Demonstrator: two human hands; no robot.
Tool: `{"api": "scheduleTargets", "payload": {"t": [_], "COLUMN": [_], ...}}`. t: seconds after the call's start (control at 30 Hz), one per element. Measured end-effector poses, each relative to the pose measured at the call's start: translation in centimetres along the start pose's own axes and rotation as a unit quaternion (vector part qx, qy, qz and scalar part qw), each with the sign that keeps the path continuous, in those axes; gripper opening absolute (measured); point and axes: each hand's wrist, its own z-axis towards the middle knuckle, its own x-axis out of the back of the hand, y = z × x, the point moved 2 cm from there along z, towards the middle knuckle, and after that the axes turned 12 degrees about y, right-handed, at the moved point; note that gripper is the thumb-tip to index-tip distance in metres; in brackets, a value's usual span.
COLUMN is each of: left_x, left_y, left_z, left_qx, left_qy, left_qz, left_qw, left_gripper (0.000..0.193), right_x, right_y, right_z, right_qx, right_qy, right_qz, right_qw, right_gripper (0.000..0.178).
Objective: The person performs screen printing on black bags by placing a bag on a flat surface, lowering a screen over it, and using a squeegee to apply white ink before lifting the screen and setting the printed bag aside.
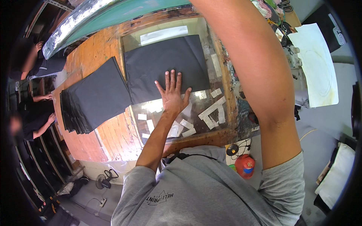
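My left hand [173, 90] lies flat, fingers spread, on the near edge of a smooth black sheet [162, 62], which could be fabric or paper. The sheet rests on a glass panel [154, 113] set in the wooden table. My right arm [249, 56] stretches up past the top edge of the picture, so its hand is out of sight. Left of the sheet sits a fanned stack of similar black sheets [98, 98] on the wood. At the far side, a teal-green panel with a silvery edge [109, 22] is raised over the table.
White tape pieces [211, 109] are stuck around the glass. Two other people stand left of the table; a sleeve and hand [51, 118] show. A pale curved sheet [315, 64] lies at right. On the floor are a red container [245, 165] and a small fan [102, 181].
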Motion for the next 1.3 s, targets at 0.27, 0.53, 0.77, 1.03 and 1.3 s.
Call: {"api": "scheduleTargets", "payload": {"t": [0.27,0.53,0.77,1.03,1.3], "left_x": [0.0,0.0,8.3,16.0,7.5], "left_y": [-0.1,-0.3,-0.1,0.3,-2.3], "left_z": [0.1,0.0,0.6,-7.3,-9.0], "left_qx": [-0.010,-0.010,0.130,0.493,0.636], "left_qy": [0.004,0.016,0.092,0.111,0.081], "left_qz": [-0.003,-0.022,-0.275,-0.760,-0.688], "left_qw": [1.000,1.000,0.948,0.409,0.339], "left_gripper": [0.079,0.079,0.070,0.077,0.077], "right_x": [-0.2,-0.6,-1.4,-10.8,-15.5], "right_y": [-0.5,0.0,-1.6,-7.0,-5.9], "right_z": [2.6,2.2,-1.7,-25.0,-30.7], "right_qx": [-0.152,-0.067,-0.082,-0.055,-0.119], "right_qy": [-0.132,-0.098,-0.081,-0.037,-0.125], "right_qz": [0.018,0.062,0.077,-0.051,-0.036], "right_qw": [0.979,0.991,0.990,0.996,0.984], "right_gripper": [0.036,0.036,0.034,0.048,0.064]}}
